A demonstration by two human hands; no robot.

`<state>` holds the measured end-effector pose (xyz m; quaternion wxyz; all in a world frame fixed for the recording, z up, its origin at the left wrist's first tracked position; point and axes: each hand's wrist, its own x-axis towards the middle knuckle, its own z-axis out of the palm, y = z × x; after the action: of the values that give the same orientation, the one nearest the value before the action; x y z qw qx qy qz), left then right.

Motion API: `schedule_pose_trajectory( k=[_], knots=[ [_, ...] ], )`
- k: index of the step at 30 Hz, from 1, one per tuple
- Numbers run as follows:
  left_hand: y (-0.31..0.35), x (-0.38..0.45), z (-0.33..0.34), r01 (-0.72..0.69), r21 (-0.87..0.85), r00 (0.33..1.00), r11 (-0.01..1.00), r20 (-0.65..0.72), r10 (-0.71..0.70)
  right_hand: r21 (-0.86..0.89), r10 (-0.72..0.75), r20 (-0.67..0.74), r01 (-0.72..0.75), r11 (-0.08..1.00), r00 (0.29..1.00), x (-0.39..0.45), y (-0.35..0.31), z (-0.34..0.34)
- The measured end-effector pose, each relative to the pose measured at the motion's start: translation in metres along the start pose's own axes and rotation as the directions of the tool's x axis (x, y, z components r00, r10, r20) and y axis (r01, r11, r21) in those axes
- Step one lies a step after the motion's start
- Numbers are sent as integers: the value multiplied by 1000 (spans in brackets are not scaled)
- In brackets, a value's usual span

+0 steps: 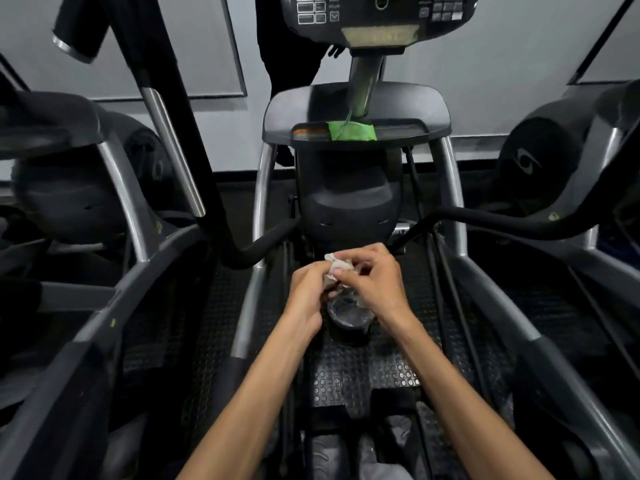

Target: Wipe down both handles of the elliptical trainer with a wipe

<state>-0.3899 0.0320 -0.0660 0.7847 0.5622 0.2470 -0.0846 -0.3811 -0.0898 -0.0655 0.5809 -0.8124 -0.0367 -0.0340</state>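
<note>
A crumpled white wipe (337, 266) sits between my two hands at the middle of the view, low over the elliptical's centre. My left hand (308, 289) and my right hand (372, 275) both pinch it, fingers closed on the wipe. The left handle (187, 140), a thick black bar, rises from a bend near my hands up to the top left. The right handle (519, 225) curves out from the centre toward the right edge. Neither hand touches a handle.
A green wipe packet (351, 130) lies on the tray (398, 128) below the console (377, 15). Similar machines stand close on the left (69, 188) and right (554, 157). A person in dark clothes (291, 46) stands behind the console. Studded rubber flooring (360, 372) is below.
</note>
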Motion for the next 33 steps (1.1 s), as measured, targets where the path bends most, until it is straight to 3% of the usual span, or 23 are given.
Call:
schedule_pose_trajectory(
  k=[5,8,12,15,23,27,30,33],
  knots=[
    [-26,46,24,-47,114,995,992,-87,57,-78,31,86,-25,997,996,41,67,-13],
    [-57,89,42,-66,277,977,959,-176,118,-140,107,30,-102,985,994,60,113,-7],
    [-95,142,64,-148,625,955,766,-110,274,-118,209,-67,-216,969,976,85,177,-1],
    [-120,184,68,-174,776,946,606,-39,321,-135,214,-85,-224,965,973,102,222,2],
    [-196,272,59,-153,800,979,581,43,199,-274,255,-76,-266,924,964,140,343,33],
    [-226,308,43,-85,826,989,558,1,149,-344,274,-98,-291,893,957,153,397,52],
    [-238,325,31,-26,836,988,549,-61,140,-313,395,-40,-387,867,918,163,430,60],
    [-249,337,21,-48,857,990,513,-29,141,-303,440,-22,-426,853,898,169,450,62]
  ],
)
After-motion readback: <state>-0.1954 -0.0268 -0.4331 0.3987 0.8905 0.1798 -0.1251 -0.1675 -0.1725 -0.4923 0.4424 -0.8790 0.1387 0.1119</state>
